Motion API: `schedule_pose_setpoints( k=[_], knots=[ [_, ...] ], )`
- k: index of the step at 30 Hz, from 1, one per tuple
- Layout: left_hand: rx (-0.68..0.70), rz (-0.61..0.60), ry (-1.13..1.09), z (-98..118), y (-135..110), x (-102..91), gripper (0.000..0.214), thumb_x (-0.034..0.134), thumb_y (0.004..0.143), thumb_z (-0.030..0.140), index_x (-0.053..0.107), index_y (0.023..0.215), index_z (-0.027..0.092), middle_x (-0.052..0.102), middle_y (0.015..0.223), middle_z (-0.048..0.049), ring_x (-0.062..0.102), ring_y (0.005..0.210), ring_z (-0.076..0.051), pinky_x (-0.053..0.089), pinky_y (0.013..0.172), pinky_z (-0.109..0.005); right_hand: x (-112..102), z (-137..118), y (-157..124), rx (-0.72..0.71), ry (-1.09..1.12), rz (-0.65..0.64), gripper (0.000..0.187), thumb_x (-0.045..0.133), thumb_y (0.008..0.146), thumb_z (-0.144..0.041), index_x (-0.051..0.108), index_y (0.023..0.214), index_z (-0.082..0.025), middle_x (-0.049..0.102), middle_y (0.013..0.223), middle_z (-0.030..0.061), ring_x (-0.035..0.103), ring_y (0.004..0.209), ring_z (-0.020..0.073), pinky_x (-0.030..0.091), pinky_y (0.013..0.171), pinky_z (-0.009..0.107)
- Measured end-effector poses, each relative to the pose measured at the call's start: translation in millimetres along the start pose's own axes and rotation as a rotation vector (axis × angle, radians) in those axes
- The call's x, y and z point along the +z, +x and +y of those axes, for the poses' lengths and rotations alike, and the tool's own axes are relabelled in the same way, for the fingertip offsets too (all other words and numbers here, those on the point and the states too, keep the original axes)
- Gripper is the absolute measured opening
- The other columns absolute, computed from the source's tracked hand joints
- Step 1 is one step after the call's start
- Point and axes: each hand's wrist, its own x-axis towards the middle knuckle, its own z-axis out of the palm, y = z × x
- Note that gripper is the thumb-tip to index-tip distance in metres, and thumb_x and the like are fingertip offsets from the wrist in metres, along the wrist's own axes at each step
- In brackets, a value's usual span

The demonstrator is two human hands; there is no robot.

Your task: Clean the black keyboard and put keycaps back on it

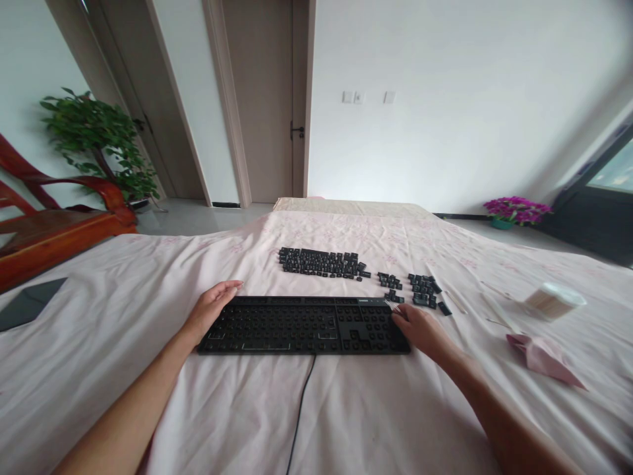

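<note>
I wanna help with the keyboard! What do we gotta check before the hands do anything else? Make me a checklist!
1. Keyboard lying flat on the cloth: ok.
2. Left hand at the keyboard's left end: ok, by the far corner.
3. Right hand well away from the loose keycaps: not ok, a few lie right near its fingers, while the biggest group lies beyond the keyboard.
4. Cable clear of both hands: ok, it runs from the near edge toward the person, between the arms.
5. Cable unplugged: cannot tell, its other end is out of the picture.
</note>
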Motion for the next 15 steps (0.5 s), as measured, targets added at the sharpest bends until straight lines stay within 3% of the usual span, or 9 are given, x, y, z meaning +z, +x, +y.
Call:
schedule_pose_setpoints(
  k=[9,15],
  knots=[
    [-0.012,-0.006,-0.203,-3.5,6.3,5.7,0.049,0.063,0.078,0.052,0.063,0.115,0.019,0.069,0.115,-0.0088,0.059,0.116,-0.024,0.039,0.105,-0.036,3.8,10.5,1.7,-0.070,-0.044,0.023,0.030,0.037,0.092,-0.040,0.054,0.079,-0.019,0.065,0.076,0.0076,0.059,0.075,0.0207,0.029,0.060,0.027],
    [-0.005,-0.018,-0.165,-0.7,2.4,6.5,0.049,0.064,0.077,0.051,0.063,0.114,0.019,0.071,0.111,-0.0092,0.061,0.113,-0.025,0.039,0.104,-0.036,-2.9,15.3,2.1,-0.042,0.015,-0.022,0.033,0.036,0.092,-0.043,0.054,0.076,-0.020,0.064,0.069,0.0047,0.059,0.066,0.0174,0.031,0.057,0.025]
  ],
)
